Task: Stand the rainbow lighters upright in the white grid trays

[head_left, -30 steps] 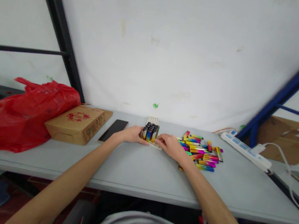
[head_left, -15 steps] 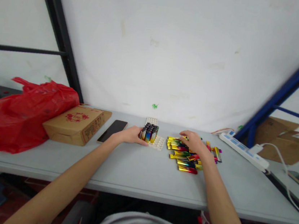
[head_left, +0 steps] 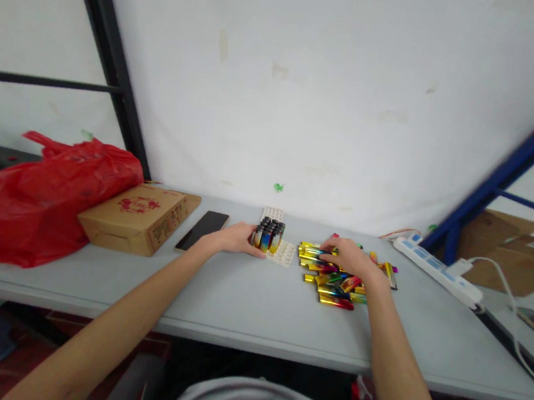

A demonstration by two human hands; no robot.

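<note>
Lighters (head_left: pixel 269 236) upright in white tray (head_left: pixel 283 254)

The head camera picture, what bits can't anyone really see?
In the head view:
Loose lighters: the right hand covers part of them; whether it grips one is too small to tell.
White tray: standing lighters cover part of it.
Red plastic bag: its plastic hides any contents; the picture's left edge cuts it off.
Cardboard box: side print too small to read.

Both forearms (head_left: pixel 137 307) reach forward, left hand (head_left: pixel 237 238) cupped, right hand (head_left: pixel 348 257) palm-down with bent fingers (head_left: pixel 334 241).
</note>
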